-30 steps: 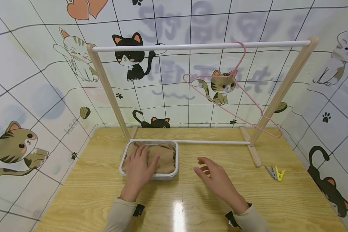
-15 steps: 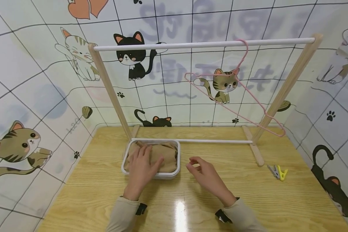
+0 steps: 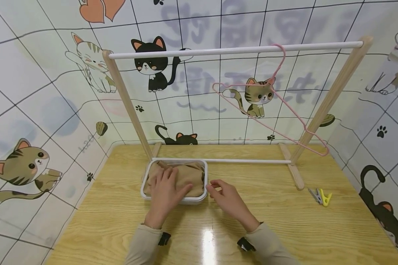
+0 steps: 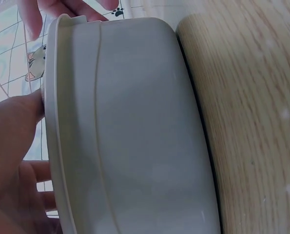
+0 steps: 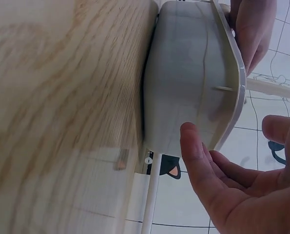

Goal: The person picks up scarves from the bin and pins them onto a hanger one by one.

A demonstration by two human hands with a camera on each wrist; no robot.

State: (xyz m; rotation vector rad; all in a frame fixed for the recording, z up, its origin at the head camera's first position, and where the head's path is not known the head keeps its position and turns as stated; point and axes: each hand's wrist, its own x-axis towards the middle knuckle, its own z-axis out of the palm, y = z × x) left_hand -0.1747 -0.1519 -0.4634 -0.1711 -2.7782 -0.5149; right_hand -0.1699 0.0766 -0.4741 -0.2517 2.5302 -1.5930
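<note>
Here's the left hand (image 3: 166, 191) with fingers spread over the brown cloth (image 3: 190, 176) inside the white tub (image 3: 193, 199), no grip showing, and the right hand (image 3: 230, 198), loosely bent and holding nothing, just beside the tub's right rim.

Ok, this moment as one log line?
left hand: over cloth in tub | right hand: at tub's right side | hanger: on rail, bare | clips: on table
</note>
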